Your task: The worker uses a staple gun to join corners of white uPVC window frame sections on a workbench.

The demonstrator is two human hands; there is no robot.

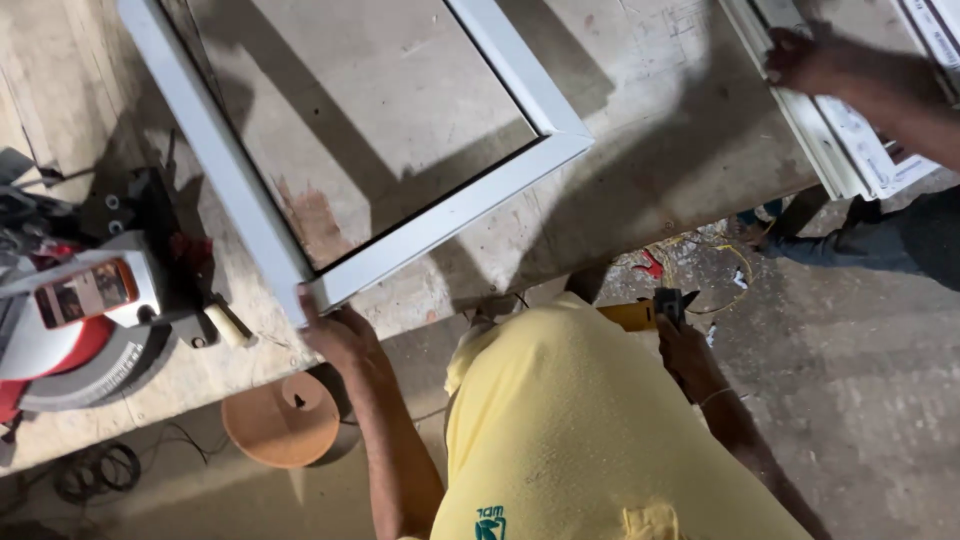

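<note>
Workbench: one frame (two hands).

worn workbench — white frame, miter saw

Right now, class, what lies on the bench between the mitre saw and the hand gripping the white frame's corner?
In the head view, a small cream handle lies between the mitre saw and the left hand.
</note>
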